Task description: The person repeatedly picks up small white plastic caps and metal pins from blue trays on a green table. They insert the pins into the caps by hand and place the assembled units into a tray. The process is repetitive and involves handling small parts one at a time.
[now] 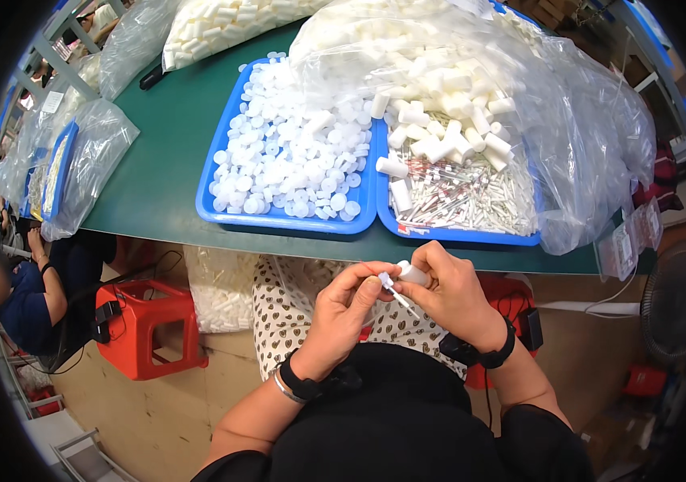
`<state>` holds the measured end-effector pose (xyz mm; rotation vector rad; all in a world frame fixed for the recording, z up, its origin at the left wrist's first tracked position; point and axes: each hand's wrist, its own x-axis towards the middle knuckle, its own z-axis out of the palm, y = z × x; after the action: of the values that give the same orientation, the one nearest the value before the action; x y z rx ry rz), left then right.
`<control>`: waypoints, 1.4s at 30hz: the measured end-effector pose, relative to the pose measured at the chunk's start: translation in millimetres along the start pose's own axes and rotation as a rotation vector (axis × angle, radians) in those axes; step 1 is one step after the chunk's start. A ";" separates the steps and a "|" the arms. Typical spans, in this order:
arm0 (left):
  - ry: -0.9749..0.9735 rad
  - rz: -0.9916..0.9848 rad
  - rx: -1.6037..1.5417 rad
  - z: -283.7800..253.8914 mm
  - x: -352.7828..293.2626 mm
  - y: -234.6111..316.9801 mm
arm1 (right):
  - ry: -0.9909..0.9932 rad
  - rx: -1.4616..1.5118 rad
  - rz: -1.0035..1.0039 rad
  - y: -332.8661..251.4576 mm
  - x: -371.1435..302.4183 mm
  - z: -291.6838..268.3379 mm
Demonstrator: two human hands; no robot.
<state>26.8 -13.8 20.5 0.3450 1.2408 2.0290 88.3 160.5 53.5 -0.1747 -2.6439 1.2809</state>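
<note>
Cap (413,274) is pinched in the right hand (455,289), just left of its palm, and the left hand's (339,312) pinching a skinny stick (402,300) beside it. 2 trays (287,224) beyond.

From my end, the right grip (459,297) covers part of the white cylinder (413,274), and at the fingertips of the left grip (339,321) the joint between the thin white stick (401,301) and the small pale piece (386,280) is too small for me to make out. Plastic film (519,76) hides the far end of the right tray (459,235) from me, while the top edge cuts off the upper sack (226,28). I get the seated co-worker (22,309) only in part and the fan (676,301) blurred.
</note>
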 end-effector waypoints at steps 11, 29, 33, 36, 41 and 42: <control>0.116 -0.103 -0.195 0.1 7.4 -20.3 | 0.004 -0.109 -0.130 7.5 -9.4 15.3; 0.062 -0.218 0.071 -12.3 7.4 -1.3 | -0.250 0.651 0.400 6.9 -6.6 -0.4; -0.064 -0.135 0.059 -7.4 10.3 -8.6 | -0.275 0.772 0.404 9.9 -9.5 -1.2; -0.005 -0.173 -0.054 -2.8 11.4 -6.2 | -0.276 0.280 0.171 -3.8 -1.6 -31.0; 0.028 -0.245 -0.309 -9.4 14.7 -6.9 | 0.476 -0.715 -0.050 44.3 26.1 -100.5; 0.011 -0.258 -0.358 -7.3 15.0 -6.4 | 0.504 -0.844 -0.010 59.6 30.7 -115.5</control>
<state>15.0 -6.5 9.3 0.0014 0.8534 1.9773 85.9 291.4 80.4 -0.5167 -2.5175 0.0133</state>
